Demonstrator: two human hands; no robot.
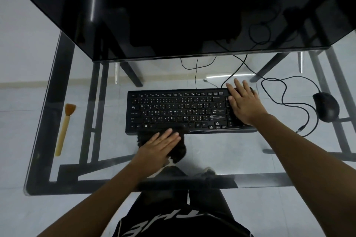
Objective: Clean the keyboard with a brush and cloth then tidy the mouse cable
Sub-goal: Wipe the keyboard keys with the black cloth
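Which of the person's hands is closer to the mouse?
Right. The right hand lies flat on the keyboard end nearest the mouse; the left hand presses the cloth farther away.

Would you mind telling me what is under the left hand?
A dark cloth, under the flat left hand at the front edge of the keyboard; the palm hides its middle.

Dim, glassy glare, wide-angle edge distortion
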